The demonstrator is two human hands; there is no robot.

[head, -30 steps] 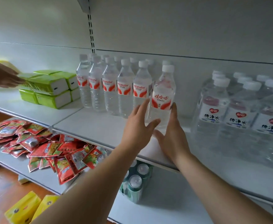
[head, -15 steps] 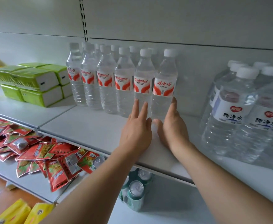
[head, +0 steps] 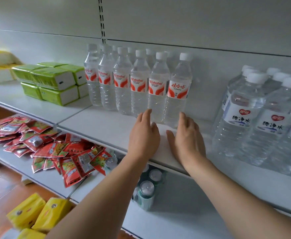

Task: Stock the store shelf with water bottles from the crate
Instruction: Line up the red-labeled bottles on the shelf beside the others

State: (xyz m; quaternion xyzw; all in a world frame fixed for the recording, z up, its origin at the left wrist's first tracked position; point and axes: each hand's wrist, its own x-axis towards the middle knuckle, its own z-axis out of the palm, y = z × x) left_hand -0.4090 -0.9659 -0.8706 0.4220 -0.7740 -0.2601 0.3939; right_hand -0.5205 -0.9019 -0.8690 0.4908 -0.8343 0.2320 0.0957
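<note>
Head cam: since 0.5 s ago I'm seeing both hands drawing back a bit from the bottle row; rightmost bottle (head: 177, 90) is standing upright at the row's end, on the shelf (head: 96, 125). Left hand (head: 144, 135) is lying released, fingers straight, tips just by the bottle bases. Right hand (head: 187, 137) is released too, flat over the shelf, near that bottle; can't tell if touching. Bigger water bottles (head: 241, 118) are sitting to the right, green packs (head: 55, 81) to the left.
</note>
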